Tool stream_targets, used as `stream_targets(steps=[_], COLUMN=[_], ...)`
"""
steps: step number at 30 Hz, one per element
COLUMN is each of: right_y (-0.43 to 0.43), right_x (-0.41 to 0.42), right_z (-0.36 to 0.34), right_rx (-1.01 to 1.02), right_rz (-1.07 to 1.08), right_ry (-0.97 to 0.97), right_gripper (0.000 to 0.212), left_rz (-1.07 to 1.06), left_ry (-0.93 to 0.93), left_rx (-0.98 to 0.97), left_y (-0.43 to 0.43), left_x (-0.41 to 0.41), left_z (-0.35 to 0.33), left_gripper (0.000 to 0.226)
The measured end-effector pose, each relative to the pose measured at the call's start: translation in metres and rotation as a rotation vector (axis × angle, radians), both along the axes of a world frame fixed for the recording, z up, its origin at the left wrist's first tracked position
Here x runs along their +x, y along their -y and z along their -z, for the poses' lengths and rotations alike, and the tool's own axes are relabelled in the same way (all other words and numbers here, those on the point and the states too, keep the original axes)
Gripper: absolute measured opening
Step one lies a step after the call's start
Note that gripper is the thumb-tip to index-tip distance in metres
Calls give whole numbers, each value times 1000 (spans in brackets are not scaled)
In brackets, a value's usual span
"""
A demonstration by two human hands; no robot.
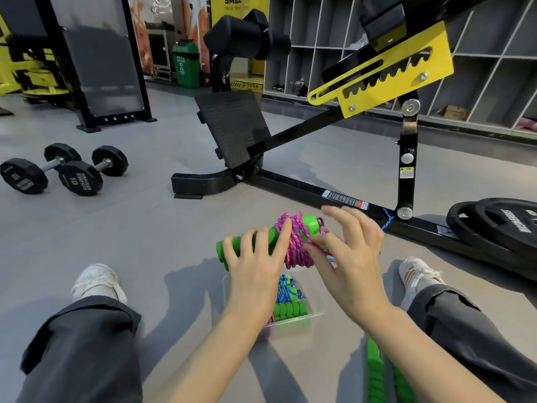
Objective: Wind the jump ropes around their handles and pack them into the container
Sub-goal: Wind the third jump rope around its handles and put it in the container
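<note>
Nearest, at 7 and 5 o'clock, legs in dark grey trousers (81,344) are seen. Between them, at 6 o'clock, a clear plastic container (308,318) stands on the grey floor (145,228), with wound ropes already inside. Just above it, the pair of green foam handles (309,223) is gripped by the left hand (255,257). A strand of the pink braided rope (296,245) wound around them is pinched by the right hand (348,257). The bundle is judged light and soft, with limp coils that may slip, so it is best held across the coils.

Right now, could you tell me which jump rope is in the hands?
The pink rope: the left hand grips its handles; the blue rope lies in the container.
</note>
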State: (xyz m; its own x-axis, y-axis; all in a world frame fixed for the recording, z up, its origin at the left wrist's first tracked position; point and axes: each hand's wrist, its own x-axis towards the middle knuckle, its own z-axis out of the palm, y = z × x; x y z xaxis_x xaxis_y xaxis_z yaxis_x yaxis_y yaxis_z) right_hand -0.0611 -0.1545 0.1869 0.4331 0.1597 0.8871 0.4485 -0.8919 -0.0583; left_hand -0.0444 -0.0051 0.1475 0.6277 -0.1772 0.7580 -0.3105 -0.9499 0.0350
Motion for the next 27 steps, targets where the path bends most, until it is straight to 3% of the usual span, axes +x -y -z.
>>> stream_targets(steps=[4, 8, 12, 16, 22, 27], right_y=[-8, -8, -3, -6, -10, -18], right_x=[0, -2, -1, -2, 2, 9], right_z=[-4, -12, -14, -13, -4, 0], right_rx=[85, 273, 256, 208, 65, 122], right_rz=[8, -7, 20, 3, 73, 40], right_ry=[-51, -265, -373, -272, 37, 41], right_gripper=[21, 30, 39, 23, 18, 15], left_rz=[14, 40, 42, 40, 13, -7], left_ry=[82, 136, 168, 177, 136, 142], left_rx=[-28, -29, -24, -34, -22, -69], left_y=[-2, -1, -3, 0, -1, -2], left_x=[2, -1, 0, -1, -1, 1], left_z=[1, 1, 0, 1, 3, -2], left_gripper=[69, 68, 68, 67, 71, 78])
